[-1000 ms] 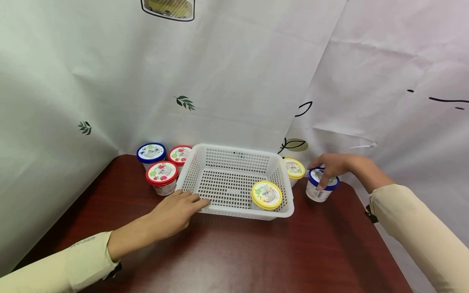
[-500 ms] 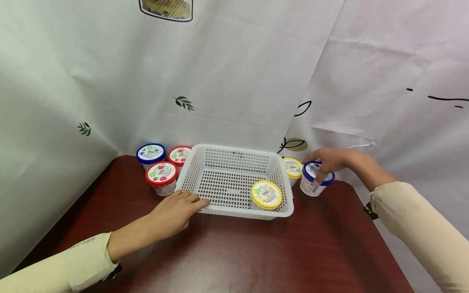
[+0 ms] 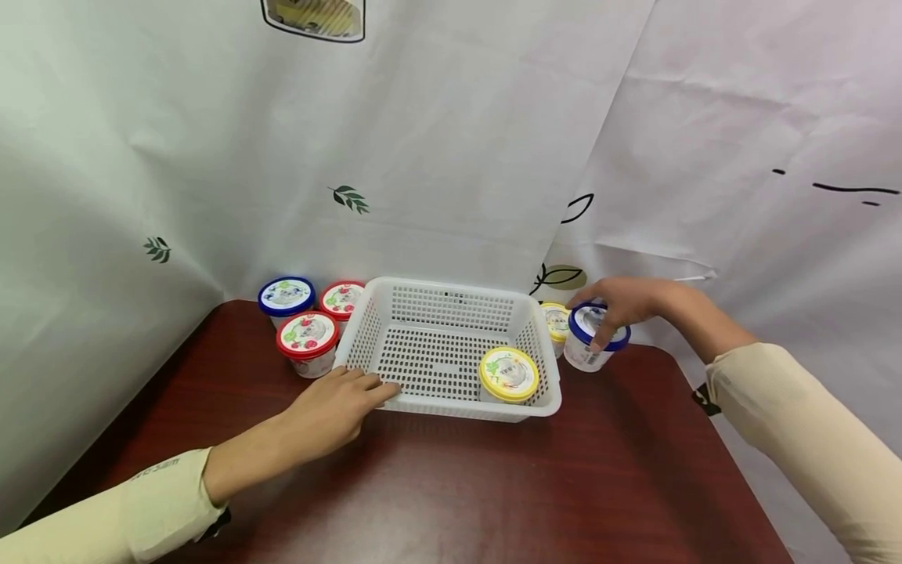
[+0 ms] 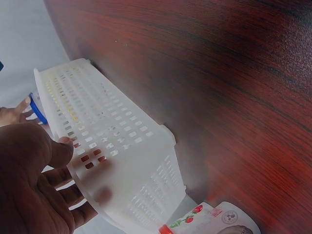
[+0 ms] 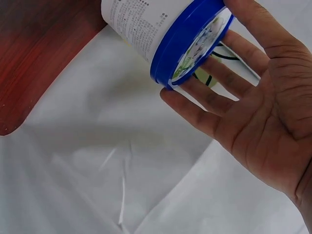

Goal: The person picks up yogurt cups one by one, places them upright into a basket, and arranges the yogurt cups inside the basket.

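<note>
My right hand (image 3: 627, 305) holds a blue-lidded tub (image 3: 586, 358) by its lid from above, thumb on the near side. In the right wrist view, the fingers reach round the blue lid (image 5: 183, 48); whether the tub touches the table cannot be told. Just left of it is a yellow-lidded tub (image 3: 555, 319), partly hidden by the basket. My left hand (image 3: 331, 409) grips the near left corner of the white plastic basket (image 3: 451, 406). In the left wrist view its thumb presses the basket's outer wall (image 4: 112, 141). Inside the basket's right end stands another yellow-lidded tub (image 3: 509, 376).
Left of the basket stand two red-lidded tubs, one in front (image 3: 308, 343) and one behind (image 3: 343, 299), plus a blue-lidded tub (image 3: 286, 296). The dark red table (image 3: 451, 486) ends against a white patterned sheet (image 3: 437, 157) at the back and sides.
My right hand has carried the blue-lidded tub left and slightly away, close beside the yellow-lidded one outside the basket. The left hand stays on the basket's corner.
</note>
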The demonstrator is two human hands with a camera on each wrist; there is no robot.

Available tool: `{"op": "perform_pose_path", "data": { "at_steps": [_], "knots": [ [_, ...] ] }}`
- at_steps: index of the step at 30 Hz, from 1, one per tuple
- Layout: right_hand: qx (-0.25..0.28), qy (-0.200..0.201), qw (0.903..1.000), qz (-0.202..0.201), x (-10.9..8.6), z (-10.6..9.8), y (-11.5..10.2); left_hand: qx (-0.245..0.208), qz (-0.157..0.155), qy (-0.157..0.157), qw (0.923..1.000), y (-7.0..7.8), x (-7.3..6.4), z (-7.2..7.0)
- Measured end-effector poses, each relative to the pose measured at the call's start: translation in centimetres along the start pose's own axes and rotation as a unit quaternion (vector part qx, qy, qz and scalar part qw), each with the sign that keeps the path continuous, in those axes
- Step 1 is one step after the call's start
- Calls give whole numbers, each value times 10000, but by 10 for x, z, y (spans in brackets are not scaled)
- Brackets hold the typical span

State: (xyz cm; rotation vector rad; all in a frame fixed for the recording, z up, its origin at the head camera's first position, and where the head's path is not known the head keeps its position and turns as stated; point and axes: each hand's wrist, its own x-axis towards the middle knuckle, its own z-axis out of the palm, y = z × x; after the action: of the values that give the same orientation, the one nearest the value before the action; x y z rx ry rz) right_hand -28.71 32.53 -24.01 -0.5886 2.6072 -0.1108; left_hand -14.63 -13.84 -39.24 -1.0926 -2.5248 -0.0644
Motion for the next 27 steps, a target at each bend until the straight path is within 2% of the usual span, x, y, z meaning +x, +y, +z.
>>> {"op": "perform_pose_path", "data": {
  "at_steps": [5, 19, 27],
  "knots": [
    [-123, 28, 9999, -41, 2, -2, -9, -13, -11, -13, 10000, 0, -1, 1],
    [68, 1, 9997, -230, 0, -11, -20, -38, 22, 57, 10000, 0, -1, 0],
    [63, 50, 9998, -156, -1, -14, -24, -58, 1, 47, 10000, 0, -1, 1]
  ]
}}
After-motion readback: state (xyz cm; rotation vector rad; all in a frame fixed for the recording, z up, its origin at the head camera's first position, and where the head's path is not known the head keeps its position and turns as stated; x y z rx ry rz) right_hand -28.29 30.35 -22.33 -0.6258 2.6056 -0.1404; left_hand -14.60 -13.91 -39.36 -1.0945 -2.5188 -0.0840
